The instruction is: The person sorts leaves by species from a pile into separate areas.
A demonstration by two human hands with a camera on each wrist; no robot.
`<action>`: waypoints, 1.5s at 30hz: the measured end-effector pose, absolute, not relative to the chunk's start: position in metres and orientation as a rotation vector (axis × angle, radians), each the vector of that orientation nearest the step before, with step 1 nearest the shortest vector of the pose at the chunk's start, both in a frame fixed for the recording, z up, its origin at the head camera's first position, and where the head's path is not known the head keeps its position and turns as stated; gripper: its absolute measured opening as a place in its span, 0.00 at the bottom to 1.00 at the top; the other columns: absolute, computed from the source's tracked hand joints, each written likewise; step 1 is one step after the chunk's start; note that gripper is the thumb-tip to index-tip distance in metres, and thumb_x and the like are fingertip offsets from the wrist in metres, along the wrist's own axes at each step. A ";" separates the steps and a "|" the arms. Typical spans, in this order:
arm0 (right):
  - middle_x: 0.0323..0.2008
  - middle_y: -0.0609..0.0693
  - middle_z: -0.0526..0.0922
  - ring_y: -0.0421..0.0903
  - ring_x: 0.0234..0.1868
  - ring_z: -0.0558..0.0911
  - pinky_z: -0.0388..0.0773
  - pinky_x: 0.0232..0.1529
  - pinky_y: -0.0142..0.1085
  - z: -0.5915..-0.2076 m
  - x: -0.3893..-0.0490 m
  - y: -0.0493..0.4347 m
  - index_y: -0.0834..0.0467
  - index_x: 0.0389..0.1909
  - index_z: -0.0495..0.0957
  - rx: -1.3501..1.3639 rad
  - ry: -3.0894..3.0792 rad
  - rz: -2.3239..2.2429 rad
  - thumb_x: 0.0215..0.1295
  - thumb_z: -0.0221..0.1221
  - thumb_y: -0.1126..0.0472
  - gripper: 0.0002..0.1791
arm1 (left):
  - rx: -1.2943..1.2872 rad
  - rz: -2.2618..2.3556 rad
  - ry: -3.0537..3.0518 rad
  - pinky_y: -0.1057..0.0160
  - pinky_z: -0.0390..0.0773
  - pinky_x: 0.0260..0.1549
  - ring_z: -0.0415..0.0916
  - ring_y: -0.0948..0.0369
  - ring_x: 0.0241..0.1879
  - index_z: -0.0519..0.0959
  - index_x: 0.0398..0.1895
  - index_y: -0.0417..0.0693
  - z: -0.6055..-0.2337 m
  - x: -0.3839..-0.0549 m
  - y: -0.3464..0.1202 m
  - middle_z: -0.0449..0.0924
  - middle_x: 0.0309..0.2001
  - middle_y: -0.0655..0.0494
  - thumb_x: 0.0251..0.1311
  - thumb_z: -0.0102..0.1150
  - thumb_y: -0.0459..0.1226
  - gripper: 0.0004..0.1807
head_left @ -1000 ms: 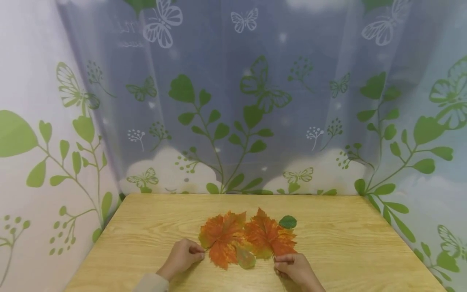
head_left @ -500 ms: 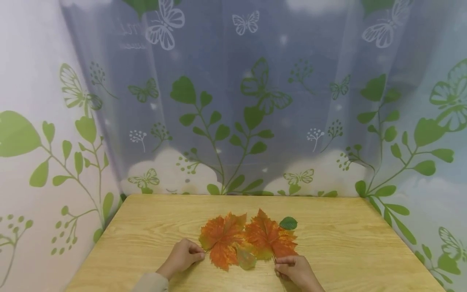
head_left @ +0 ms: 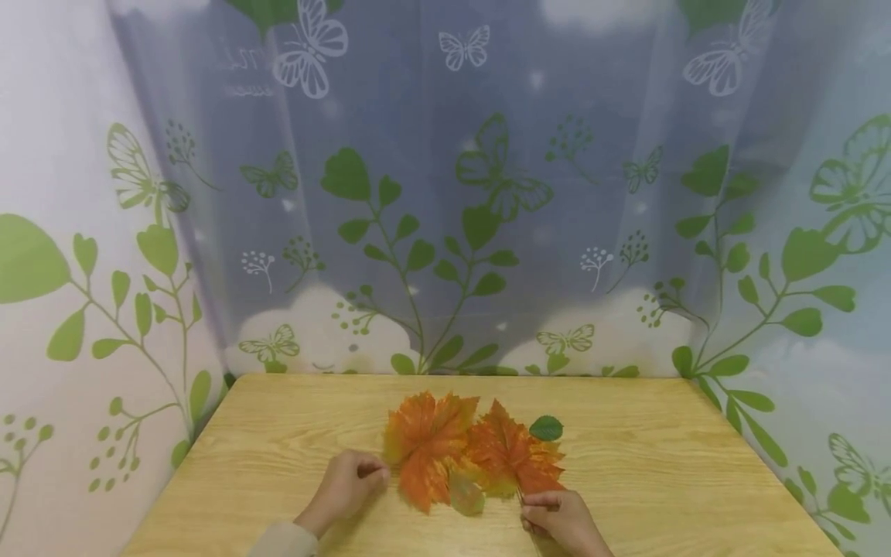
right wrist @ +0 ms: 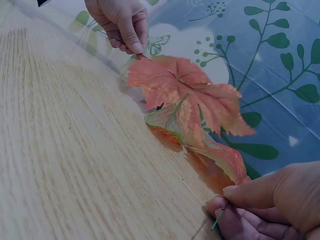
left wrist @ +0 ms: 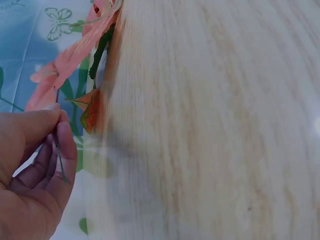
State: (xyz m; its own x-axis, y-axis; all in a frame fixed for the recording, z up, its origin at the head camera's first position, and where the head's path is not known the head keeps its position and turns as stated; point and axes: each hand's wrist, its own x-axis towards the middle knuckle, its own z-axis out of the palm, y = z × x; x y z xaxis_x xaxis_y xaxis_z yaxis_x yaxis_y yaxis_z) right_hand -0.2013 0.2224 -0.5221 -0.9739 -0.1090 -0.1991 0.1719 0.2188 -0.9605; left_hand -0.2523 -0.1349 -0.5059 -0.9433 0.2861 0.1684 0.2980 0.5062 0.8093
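Observation:
Two large orange artificial maple leaves lie side by side in the head view. My left hand (head_left: 346, 487) pinches the thin stem of the left maple leaf (head_left: 426, 437) between thumb and forefinger; the stem's free end (left wrist: 61, 162) pokes out below those fingers in the left wrist view. At the right maple leaf (head_left: 511, 450), my right hand (head_left: 565, 521) pinches its stem, whose green end (right wrist: 218, 220) shows under the thumb in the right wrist view. A small yellow-green leaf (head_left: 466, 495) overlaps the lower edges between them.
A small dark green leaf (head_left: 547, 428) sits at the upper right of the maple leaves. All this is on a wood-grain table (head_left: 278, 418). Behind its far edge hangs a curtain (head_left: 431, 232) printed with butterflies and plants.
The left maple leaf has risen and tilted up a little, with its upper edge farther back, as my left hand shifts slightly upward. The right hand keeps its grip almost in place.

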 end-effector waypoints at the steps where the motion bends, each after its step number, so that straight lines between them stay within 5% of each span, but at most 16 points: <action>1: 0.30 0.54 0.85 0.44 0.31 0.84 0.83 0.35 0.36 -0.522 -0.201 0.222 0.78 0.43 0.77 0.063 2.263 -1.836 0.61 0.60 0.71 0.14 | -0.517 -1.450 -2.705 0.70 0.78 0.30 0.79 0.63 0.32 0.86 0.33 0.41 -0.505 -0.253 -0.135 0.86 0.32 0.54 0.58 0.64 0.34 0.05; 17: 0.30 0.53 0.85 0.43 0.30 0.84 0.83 0.35 0.35 -0.524 -0.202 0.219 0.79 0.44 0.77 0.133 2.226 -1.855 0.61 0.60 0.72 0.14 | -0.186 -1.371 -2.529 0.69 0.79 0.30 0.80 0.64 0.29 0.87 0.35 0.44 -0.487 -0.256 -0.151 0.86 0.33 0.54 0.57 0.66 0.36 0.06; 26: 0.29 0.53 0.85 0.42 0.29 0.84 0.83 0.35 0.34 -0.523 -0.202 0.218 0.80 0.43 0.76 0.123 2.224 -1.864 0.61 0.60 0.72 0.14 | 0.088 -1.479 -2.539 0.69 0.80 0.27 0.78 0.64 0.28 0.84 0.42 0.37 -0.484 -0.246 -0.190 0.85 0.35 0.47 0.60 0.64 0.34 0.10; 35: 0.28 0.53 0.85 0.42 0.28 0.83 0.82 0.33 0.34 -0.524 -0.202 0.217 0.79 0.42 0.77 0.123 2.254 -1.850 0.61 0.61 0.72 0.13 | 0.303 -1.390 -2.695 0.69 0.75 0.27 0.77 0.64 0.28 0.85 0.40 0.37 -0.498 -0.227 -0.236 0.85 0.31 0.52 0.61 0.61 0.37 0.11; 45: 0.28 0.53 0.85 0.42 0.28 0.83 0.82 0.33 0.34 -0.526 -0.204 0.219 0.79 0.42 0.77 0.120 2.247 -1.864 0.61 0.60 0.72 0.13 | 0.330 -1.220 -2.847 0.53 0.76 0.38 0.78 0.56 0.34 0.87 0.32 0.41 -0.515 -0.214 -0.263 0.85 0.31 0.51 0.59 0.63 0.44 0.14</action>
